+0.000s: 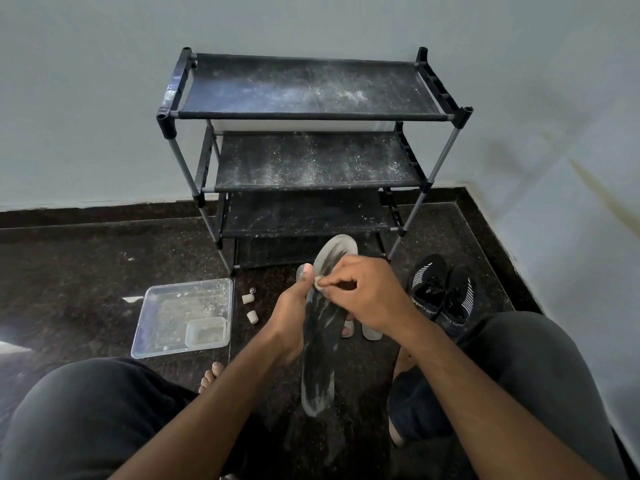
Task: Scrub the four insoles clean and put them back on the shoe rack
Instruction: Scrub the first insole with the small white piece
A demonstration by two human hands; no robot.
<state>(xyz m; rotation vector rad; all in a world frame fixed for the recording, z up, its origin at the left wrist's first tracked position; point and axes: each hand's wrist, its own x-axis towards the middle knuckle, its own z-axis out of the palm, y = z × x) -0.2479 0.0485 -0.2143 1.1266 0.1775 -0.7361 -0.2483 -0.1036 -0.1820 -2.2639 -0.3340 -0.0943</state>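
Knees bent, my left hand (294,308) grips a thin, bendy insole (320,327) by its edge while my right hand (363,292) pinches a small scrubber (318,283) against its dusty middle.

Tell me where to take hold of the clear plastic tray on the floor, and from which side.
Grip the clear plastic tray by its raised rim at the near right edge, coming from above: it lies flat, walls upright, with a small container in that corner.

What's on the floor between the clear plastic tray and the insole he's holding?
Head view: two small white cylinders and a tiny round piece lie between the tray and the insole.
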